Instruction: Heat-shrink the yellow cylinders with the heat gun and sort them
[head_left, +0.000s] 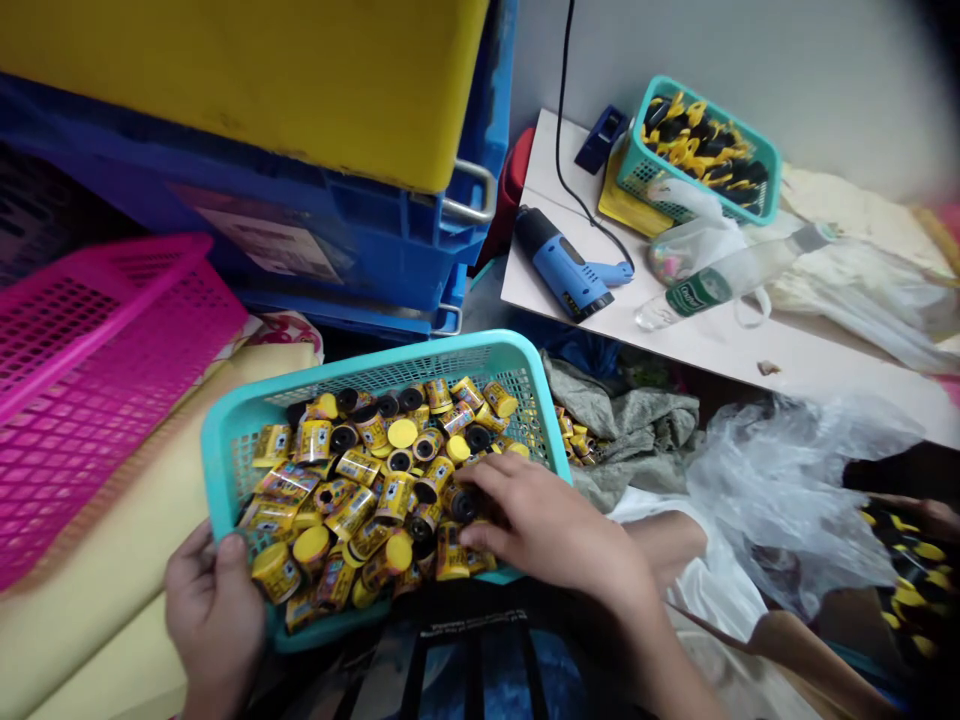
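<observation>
A teal mesh basket (480, 352) rests low in the middle, full of several small yellow-labelled canisters (352, 490) with black and yellow ends. My left hand (214, 620) grips the basket's near left corner, thumb over the rim. My right hand (544, 525) reaches into the basket's right side, fingers curled round a black-ended canister (461, 503) among the pile.
A pink mesh basket (90, 360) lies at left, with blue crates (390, 220) and a yellow lid (285, 70) behind. On a low white board (705, 340) are a blue heat gun (562, 265), a plastic bottle (712, 285) and a second teal basket (701, 150). Clear plastic bags (780, 480) lie at right.
</observation>
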